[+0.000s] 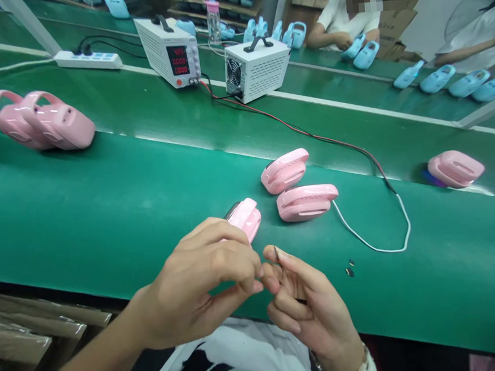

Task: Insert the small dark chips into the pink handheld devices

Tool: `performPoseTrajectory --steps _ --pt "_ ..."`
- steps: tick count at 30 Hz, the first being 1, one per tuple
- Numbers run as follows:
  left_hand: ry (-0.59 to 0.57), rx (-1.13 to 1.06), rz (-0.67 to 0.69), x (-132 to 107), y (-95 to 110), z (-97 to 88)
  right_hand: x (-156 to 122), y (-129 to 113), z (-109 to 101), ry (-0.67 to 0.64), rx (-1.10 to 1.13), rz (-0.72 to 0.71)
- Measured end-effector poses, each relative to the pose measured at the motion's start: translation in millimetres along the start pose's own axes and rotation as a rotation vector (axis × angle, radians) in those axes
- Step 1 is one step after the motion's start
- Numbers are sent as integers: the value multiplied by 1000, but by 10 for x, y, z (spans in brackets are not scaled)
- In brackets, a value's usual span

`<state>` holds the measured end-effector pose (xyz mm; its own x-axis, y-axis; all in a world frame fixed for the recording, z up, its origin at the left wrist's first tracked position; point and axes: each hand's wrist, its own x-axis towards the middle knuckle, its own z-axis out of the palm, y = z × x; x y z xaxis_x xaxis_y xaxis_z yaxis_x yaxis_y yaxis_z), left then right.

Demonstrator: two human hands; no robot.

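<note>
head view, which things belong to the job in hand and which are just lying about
Likely in the job:
slim dark item in the right hand
pink device behind the left hand

Probably just lying about:
pink-capped bottle
power strip
light-blue devices
pink pair at far left

Bare L hand (213,272) palm-down, back twd camera; fingers bent & pointing R, thumb tip nr index tip w/ a loop-shaped gap btwn. Bare L forearm (93,349) runs diag. up from lower L. Bare R hand (311,305) palm twd wearer, thumb extended & pinched to index, other fingers curled in. Both sets of fingertips v. close; contact unclear. R wrist (338,354) bent slightly, nr bottom edge.
</note>
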<state>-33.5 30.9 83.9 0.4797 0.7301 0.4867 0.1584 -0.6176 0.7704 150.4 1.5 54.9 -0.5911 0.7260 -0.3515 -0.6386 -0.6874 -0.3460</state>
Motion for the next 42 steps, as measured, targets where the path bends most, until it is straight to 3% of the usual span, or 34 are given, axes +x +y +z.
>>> performPoseTrajectory --steps 3,7,9,12,17,21,28,33,42 --pt "-333 -2 -9 91 -4 -174 15 -76 -47 -79 39 261" --pt "-529 -149 -126 279 74 -269 31 -136 -82 -160 -38 453" --pt "-595 -156 -119 370 136 -265 21 -155 -52 -144 -68 477" --pt "-719 -47 -4 438 215 -237 -3 -165 5 -64 -61 471" --pt "-860 63 135 381 282 -195 -23 -121 -5 36 -99 492" --pt "-980 185 228 303 322 -154 -56 -85 15 31 -149 516" --pt "-906 396 425 148 413 -87 -141 5 77 44 -216 488" --pt "-783 457 423 17 474 -104 -214 73 56 57 -203 431" --pt "-538 462 392 -93 385 -113 -299 151 171 226 -110 221"
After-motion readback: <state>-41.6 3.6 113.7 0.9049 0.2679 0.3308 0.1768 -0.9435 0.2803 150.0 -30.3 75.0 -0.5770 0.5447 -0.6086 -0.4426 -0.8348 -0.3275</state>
